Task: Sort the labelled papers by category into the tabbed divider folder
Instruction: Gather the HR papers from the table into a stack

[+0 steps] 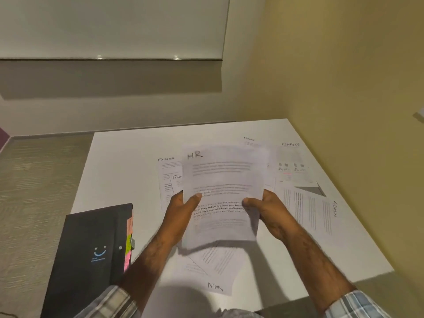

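Both your left hand [181, 206] and right hand [266, 208] pinch the thin white HR sheet [223, 187] by its side edges, thumbs on top, forearms angled inward. Left of your left arm lies the closed black divider folder [91, 255]; flat printed papers [307, 198] spread under and beyond your hands.

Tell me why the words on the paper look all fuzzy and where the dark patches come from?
Head view: the HR sheet, held between the left hand and right hand, is blurred, probably from motion, so only the bold lines read; it throws a shadow on the papers below; another shadow lies under the wall board; the wide lens bends the table edge.
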Demonstrator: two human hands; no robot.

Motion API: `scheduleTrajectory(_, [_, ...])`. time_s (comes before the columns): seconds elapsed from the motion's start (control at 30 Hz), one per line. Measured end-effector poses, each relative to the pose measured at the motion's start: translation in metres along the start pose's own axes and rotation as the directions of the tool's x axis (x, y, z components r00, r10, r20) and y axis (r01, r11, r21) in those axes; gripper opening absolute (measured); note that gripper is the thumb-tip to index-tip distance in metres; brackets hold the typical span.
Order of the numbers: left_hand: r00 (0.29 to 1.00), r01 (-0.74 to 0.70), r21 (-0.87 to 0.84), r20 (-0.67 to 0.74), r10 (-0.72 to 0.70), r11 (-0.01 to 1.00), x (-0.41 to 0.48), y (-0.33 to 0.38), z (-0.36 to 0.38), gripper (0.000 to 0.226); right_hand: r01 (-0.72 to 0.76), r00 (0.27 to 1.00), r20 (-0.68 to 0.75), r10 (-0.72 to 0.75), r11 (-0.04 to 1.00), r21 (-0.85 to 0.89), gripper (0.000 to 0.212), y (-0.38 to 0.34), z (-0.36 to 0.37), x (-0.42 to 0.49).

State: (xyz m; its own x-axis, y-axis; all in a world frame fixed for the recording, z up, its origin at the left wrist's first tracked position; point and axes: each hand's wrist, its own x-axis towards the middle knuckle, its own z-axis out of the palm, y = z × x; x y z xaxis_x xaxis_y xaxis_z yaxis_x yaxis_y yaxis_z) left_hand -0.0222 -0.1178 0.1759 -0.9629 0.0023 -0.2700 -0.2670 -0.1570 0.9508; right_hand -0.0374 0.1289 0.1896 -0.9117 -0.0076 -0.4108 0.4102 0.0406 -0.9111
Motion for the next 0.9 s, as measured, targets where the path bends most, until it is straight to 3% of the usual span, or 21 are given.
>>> scheduleTrajectory(0.1, [0.999,-0.010,0.116,-0.036,0.015,0.993,0.003,-0.006,0.012,0.016,0.045,0.993,-0.111,-0.042,0.999,0.028,0.032,0.017,0.002,0.002])
scheduleTrajectory(0.27, [0.997,0.024,0.088,-0.078,-0.017,0.996,0.013,-0.027,0.028,0.020,0.105,0.979,-0.174,-0.111,0.994,-0.043,0.031,0.044,-0.004,0.016])
scheduleTrajectory(0.47, [0.994,0.059,0.125,-0.094,-0.048,0.990,0.021,-0.061,0.037,0.028,0.036,0.996,-0.080,-0.049,0.987,-0.158,0.055,0.077,-0.023,0.031])
scheduleTrajectory(0.63, [0.982,0.135,0.201,-0.156,-0.104,0.970,0.027,-0.081,0.046,0.016,-0.048,0.995,-0.100,0.027,0.977,-0.210,0.045,0.095,-0.032,0.037])
scheduleTrajectory(0.9, [0.966,0.170,0.231,-0.231,-0.115,0.958,0.024,-0.085,0.058,0.019,0.001,0.991,-0.135,-0.024,0.986,-0.166,0.052,0.094,-0.032,0.039])
